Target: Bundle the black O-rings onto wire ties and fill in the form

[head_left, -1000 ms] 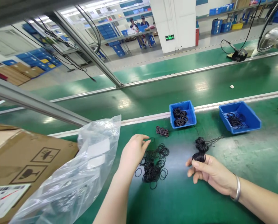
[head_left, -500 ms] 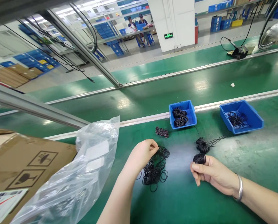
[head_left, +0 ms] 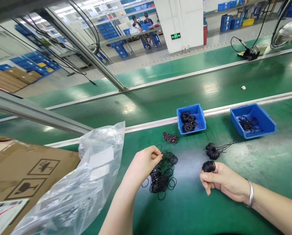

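My left hand is pinched at the upper left of a loose pile of black rubber rings. A single thin black ring shows by its fingertips and seems to be in the pinch. Further right, my right hand is closed around a thick stack of black rubber rings, which sits over a finger with the thumb beneath. Just behind that hand lies a tied bundle of black rings with long loose strings. A small dark brownish cluster of rings rests beyond the pile.
Two blue bins holding black rings stand along the back rail. At left are a cardboard box and a clear plastic bag. A metal frame post slants across the upper left. Two people sit far behind.
My left hand has drawn slightly left, and a thin ring now shows above its fingertips. The right hand keeps its hold on the stack, and the view has shifted a little.
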Motion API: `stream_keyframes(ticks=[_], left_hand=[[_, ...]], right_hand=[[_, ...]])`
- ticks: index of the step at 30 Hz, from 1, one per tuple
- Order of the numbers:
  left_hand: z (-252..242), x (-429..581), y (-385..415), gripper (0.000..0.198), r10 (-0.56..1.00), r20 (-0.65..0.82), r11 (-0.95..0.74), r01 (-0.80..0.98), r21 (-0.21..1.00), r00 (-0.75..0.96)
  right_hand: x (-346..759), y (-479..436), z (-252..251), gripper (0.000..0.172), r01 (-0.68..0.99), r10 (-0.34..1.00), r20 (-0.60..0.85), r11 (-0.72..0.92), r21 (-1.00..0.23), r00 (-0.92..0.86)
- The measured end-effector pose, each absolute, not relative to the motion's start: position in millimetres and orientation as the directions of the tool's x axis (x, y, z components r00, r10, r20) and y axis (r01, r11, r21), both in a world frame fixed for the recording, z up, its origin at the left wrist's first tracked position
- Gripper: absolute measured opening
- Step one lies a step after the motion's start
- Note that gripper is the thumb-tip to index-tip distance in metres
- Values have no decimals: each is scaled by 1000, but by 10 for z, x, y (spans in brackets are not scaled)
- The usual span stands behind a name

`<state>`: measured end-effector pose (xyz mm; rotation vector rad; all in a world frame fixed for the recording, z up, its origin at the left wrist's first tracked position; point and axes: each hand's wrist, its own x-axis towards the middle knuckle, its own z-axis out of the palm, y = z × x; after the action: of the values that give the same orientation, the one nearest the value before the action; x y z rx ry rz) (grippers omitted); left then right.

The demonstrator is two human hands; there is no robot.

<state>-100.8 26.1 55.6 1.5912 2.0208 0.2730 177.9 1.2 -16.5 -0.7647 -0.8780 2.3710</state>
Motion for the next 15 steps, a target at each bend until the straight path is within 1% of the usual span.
stream_keyframes(ticks=[1, 3, 5, 7, 9, 11, 15], left_hand=[[584, -984, 233, 14, 944, -298, 280, 816, 505, -140], [640, -893, 151, 15, 943, -320, 279, 747, 604, -94], [678, -746, 48, 15, 935, -353, 278, 628, 726, -6], [682, -563, -54, 15, 917, -383, 280, 505, 817, 111], [652, -382, -126, 13, 893, -393, 267, 445, 855, 220], [604, -236, -155, 12, 877, -392, 245, 441, 863, 280], [539, -99, -139, 9, 886, -386, 220, 499, 838, 258]], right_hand=[[1775, 14, -167, 37, -257, 620, -330, -667, -699, -712], [1767, 19, -171, 37, -279, 648, -332, -654, -703, -685], [1757, 23, -173, 37, -306, 677, -331, -641, -704, -657], [1747, 27, -173, 37, -329, 695, -329, -633, -701, -639], [1739, 29, -173, 35, -338, 696, -333, -639, -691, -636], [1734, 30, -174, 33, -339, 683, -334, -653, -677, -650], [1740, 32, -176, 32, -359, 668, -315, -669, -651, -674]])
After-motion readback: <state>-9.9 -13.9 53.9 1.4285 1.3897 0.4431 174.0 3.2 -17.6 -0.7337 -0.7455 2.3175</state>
